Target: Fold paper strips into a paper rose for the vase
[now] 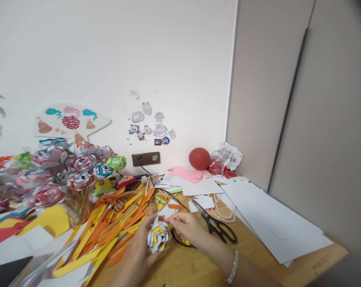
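Note:
My left hand [141, 245] is closed around a paper flower [158, 236] of white and yellow folded strips. At the flower's upper right edge my right hand [186, 226], with a bracelet on its wrist, is pinched shut. What lies between its fingertips is too small to make out; a bit of orange and white paper shows beside them. To the right of my right hand lie black-handled scissors [216, 227], blades pointing up and left. Left of the flower, orange and yellow paper strips [108, 227] spread over the wooden table [192, 267].
A bunch of paper flowers [81, 163] stands at the left. Large white sheets [267, 219] cover the table's right side. A red balloon [199, 158], pink paper [186, 174] and a bead string [225, 217] lie behind the scissors. A black cable [168, 193] runs from the wall socket [146, 158].

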Motion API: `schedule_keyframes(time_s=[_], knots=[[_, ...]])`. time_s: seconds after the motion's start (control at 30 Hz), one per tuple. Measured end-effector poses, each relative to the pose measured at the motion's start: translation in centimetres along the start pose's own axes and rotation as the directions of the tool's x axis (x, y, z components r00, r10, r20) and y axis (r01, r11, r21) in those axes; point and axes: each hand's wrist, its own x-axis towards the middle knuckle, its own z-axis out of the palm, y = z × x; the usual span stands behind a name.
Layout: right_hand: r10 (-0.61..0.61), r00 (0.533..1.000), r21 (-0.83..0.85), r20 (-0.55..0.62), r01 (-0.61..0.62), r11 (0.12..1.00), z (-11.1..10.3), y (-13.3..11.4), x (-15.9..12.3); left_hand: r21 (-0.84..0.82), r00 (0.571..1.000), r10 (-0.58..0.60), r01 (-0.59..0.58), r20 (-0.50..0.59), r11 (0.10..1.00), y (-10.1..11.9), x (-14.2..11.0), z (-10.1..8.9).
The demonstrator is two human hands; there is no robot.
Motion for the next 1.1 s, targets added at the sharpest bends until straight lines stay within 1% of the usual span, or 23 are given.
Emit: schedule_keyframes(time_s=[0.07,0.17,0.23,0.3,0.4,0.53,0.63,0.7,0.77,0.87,0.93,0.97,1.1], knots=[[0.057,0.996,0.068,0.075,-0.062,0.996,0.1,0.6,0.2,0.008,1.000,0.010,-0.010,0.028,1.000,-0.4,-0.1,0.2],[0.106,0.989,0.102,0.103,-0.116,0.988,0.2,1.0,0.4,0.058,0.995,0.064,-0.068,0.071,0.996,-0.6,-0.1,0.3],[0.114,0.989,0.109,0.093,-0.124,0.986,0.2,1.2,0.5,0.095,0.987,0.124,-0.134,0.101,0.986,-0.5,0.0,0.3],[0.120,0.989,0.114,0.090,-0.130,0.985,0.2,1.3,0.5,0.131,0.979,0.160,-0.176,0.126,0.976,-0.2,-0.1,0.2],[0.129,0.986,0.124,0.104,-0.142,0.982,0.0,1.4,0.5,0.173,0.971,0.187,-0.211,0.149,0.962,-0.1,-0.1,0.3],[0.106,0.987,0.149,0.117,-0.123,0.981,-0.3,1.1,0.4,0.221,0.962,0.201,-0.239,0.183,0.946,-0.1,0.0,0.4],[0.099,0.988,0.149,0.115,-0.116,0.982,-0.3,0.7,0.3,0.257,0.943,0.266,-0.313,0.201,0.914,0.0,0.1,0.3],[0.103,0.987,0.146,0.122,-0.121,0.982,-0.2,0.5,0.3,0.295,0.931,0.281,-0.342,0.232,0.892,0.1,0.1,0.3],[0.108,0.984,0.149,0.139,-0.129,0.980,-0.1,0.5,0.3,0.327,0.931,0.269,-0.341,0.246,0.881,0.2,0.1,0.1],[0.064,0.993,0.180,0.104,-0.082,0.980,-0.1,0.6,0.4,0.325,0.945,0.279,-0.322,0.170,0.889,0.3,0.2,-0.1],[0.009,0.999,0.198,0.043,-0.018,0.980,-0.1,0.7,0.4,0.280,0.951,0.278,-0.305,0.132,0.910,0.5,0.2,-0.3],[-0.011,1.000,0.202,0.020,0.007,0.979,0.0,0.8,0.4,0.247,0.954,0.268,-0.294,0.131,0.923,0.6,0.2,-0.4],[-0.023,1.000,0.227,-0.007,0.024,0.973,0.2,0.7,0.6,0.100,0.963,0.203,-0.223,0.180,0.970,1.0,0.2,-0.6]])
